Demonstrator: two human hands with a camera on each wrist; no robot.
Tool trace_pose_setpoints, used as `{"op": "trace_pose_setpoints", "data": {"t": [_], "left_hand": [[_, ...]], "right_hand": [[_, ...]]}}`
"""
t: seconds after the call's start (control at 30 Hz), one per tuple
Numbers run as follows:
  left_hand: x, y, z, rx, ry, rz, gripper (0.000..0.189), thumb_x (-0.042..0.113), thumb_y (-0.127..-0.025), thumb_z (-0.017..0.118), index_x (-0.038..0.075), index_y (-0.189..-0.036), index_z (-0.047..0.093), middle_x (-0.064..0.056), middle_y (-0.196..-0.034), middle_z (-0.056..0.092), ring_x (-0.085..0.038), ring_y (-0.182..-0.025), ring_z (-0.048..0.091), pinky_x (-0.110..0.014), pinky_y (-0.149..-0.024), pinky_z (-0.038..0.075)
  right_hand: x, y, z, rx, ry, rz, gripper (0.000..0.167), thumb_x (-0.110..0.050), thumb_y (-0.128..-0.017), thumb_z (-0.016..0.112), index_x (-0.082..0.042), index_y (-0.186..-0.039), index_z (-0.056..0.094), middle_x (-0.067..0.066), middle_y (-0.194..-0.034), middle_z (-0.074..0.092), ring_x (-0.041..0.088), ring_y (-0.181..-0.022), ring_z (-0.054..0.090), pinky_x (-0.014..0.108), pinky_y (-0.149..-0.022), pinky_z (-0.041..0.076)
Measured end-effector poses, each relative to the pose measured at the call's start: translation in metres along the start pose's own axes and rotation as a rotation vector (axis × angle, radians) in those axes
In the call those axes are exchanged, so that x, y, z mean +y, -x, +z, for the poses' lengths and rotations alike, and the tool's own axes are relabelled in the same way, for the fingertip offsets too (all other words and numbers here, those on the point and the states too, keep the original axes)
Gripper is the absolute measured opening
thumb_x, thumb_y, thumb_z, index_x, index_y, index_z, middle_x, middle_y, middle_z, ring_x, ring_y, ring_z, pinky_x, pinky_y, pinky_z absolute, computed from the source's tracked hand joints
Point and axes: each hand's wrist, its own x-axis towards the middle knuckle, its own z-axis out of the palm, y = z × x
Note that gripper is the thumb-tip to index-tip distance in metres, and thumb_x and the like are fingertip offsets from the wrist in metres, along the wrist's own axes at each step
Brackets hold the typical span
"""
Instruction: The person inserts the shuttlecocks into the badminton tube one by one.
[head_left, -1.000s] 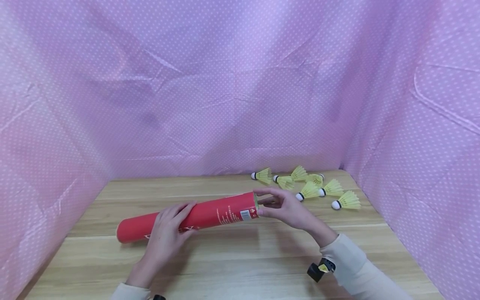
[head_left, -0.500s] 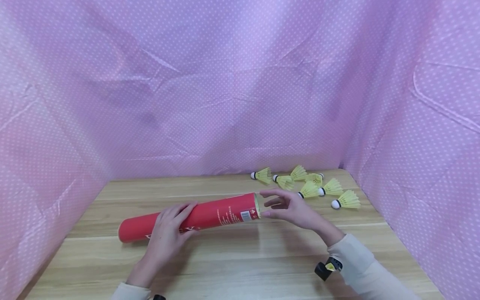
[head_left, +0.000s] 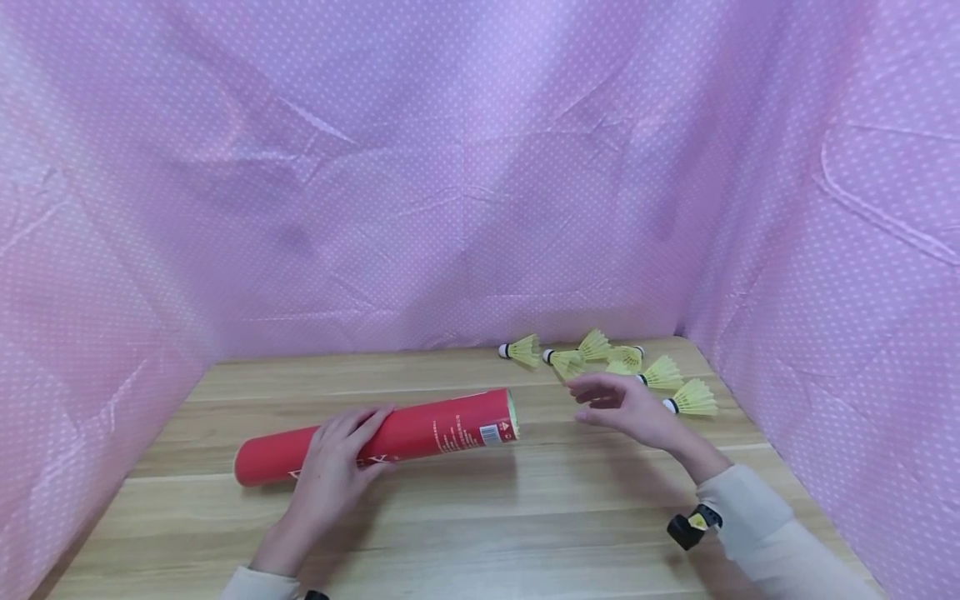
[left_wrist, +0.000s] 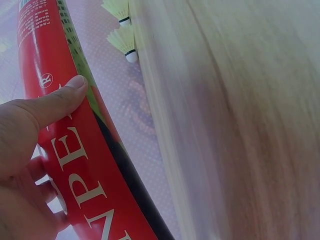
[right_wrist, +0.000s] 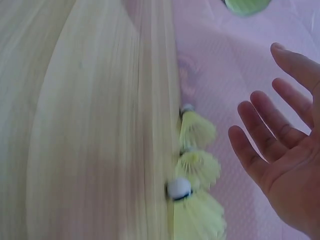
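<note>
Your left hand (head_left: 336,458) grips the smooth, round red tube (head_left: 457,423) about its middle, probably to steady its slant over the wood-grained table (head_left: 465,542). Your right hand (head_left: 630,410), fingers relaxed and holding nothing, hangs near the tube's greenish end, while yellow shuttlecocks (head_left: 693,398) (ribbed skirts, rounded white tips) lie beyond that end.

Red tube (head_left: 442,425) (white-lettered) near yellow shuttlecocks (head_left: 626,358)

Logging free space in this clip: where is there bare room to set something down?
The table is bare in front of the red tube, between the sleeves, and behind it, left of the shuttlecocks. They crowd the far right, the right hand partly hiding them.
</note>
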Motion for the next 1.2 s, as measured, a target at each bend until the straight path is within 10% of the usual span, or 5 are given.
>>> {"op": "trace_pose_setpoints", "data": {"t": [0.37, 0.6, 0.9, 1.2], "left_hand": [[0.002, 0.0, -0.001, -0.016, -0.001, -0.022, 0.09, 0.02, -0.063, 0.098, 0.018, -0.143, 0.058, -0.01, -0.131, 0.06, -0.034, -0.119, 0.054, -0.058, -0.105, 0.035], [0.003, -0.001, -0.002, -0.014, -0.001, -0.015, 0.09, 0.019, -0.062, 0.098, 0.018, -0.143, 0.058, -0.01, -0.13, 0.061, -0.035, -0.118, 0.054, -0.059, -0.104, 0.035], [0.003, -0.002, -0.004, -0.015, 0.0, -0.009, 0.09, 0.017, -0.062, 0.098, 0.019, -0.143, 0.058, -0.009, -0.13, 0.062, -0.035, -0.119, 0.055, -0.057, -0.104, 0.036], [0.004, -0.001, -0.003, -0.033, -0.007, -0.019, 0.09, 0.018, -0.063, 0.098, 0.02, -0.144, 0.058, -0.009, -0.131, 0.062, -0.035, -0.12, 0.054, -0.057, -0.106, 0.035]], "right_hand": [[0.022, 0.022, -0.061, 0.139, 0.132, 0.081, 0.047, -0.017, -0.09, 0.077, 0.001, -0.131, 0.063, 0.02, -0.133, 0.06, 0.016, -0.12, 0.059, 0.026, -0.096, 0.051], [0.031, 0.04, -0.11, 0.226, 0.185, 0.201, 0.053, -0.025, -0.094, 0.073, 0.0, -0.137, 0.056, 0.023, -0.144, 0.05, 0.047, -0.138, 0.037, 0.063, -0.111, 0.028], [0.054, 0.062, -0.134, 0.185, 0.149, 0.373, 0.067, -0.037, -0.099, 0.065, -0.004, -0.152, 0.039, 0.024, -0.158, 0.03, 0.053, -0.142, 0.023, 0.072, -0.107, 0.023], [0.077, 0.071, -0.137, 0.118, 0.113, 0.37, 0.071, -0.026, -0.098, 0.066, 0.0, -0.155, 0.031, 0.027, -0.159, 0.023, 0.053, -0.144, 0.015, 0.073, -0.109, 0.013]]}}
